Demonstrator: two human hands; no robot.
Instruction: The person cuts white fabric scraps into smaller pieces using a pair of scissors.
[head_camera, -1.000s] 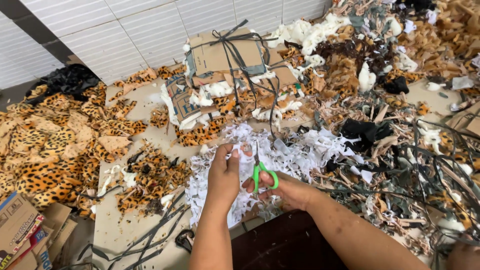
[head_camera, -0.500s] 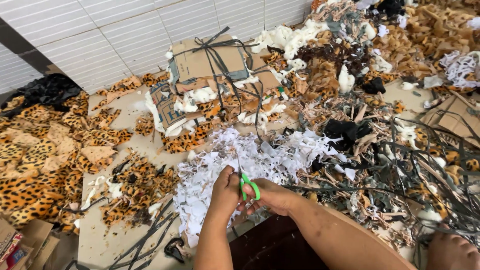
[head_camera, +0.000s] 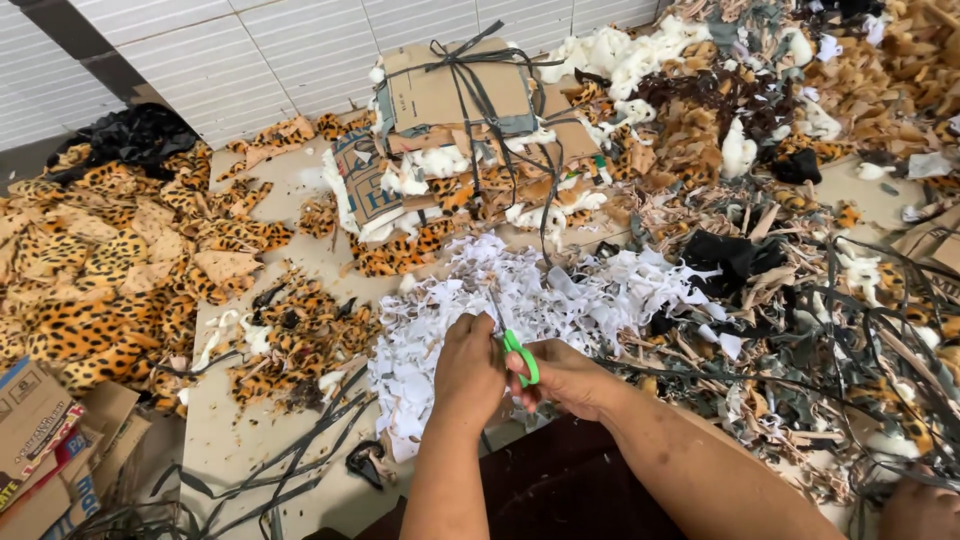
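Right hand: the right hand (head_camera: 565, 378) grips green-handled scissors (head_camera: 515, 345), fingers closed through the handle, blades pointing away.
Left hand: the left hand (head_camera: 468, 372) is closed, touching the scissors, pinching something too small to make out.
White scraps: a heap of white scraps (head_camera: 520, 300) lies just beyond both hands.
Left: leopard-print fabric (head_camera: 110, 270) is piled on the floor.
Right: tangled dark strips (head_camera: 850, 310).
Far: a tied cardboard bundle (head_camera: 460, 100) rests by the tiled wall (head_camera: 250, 50).
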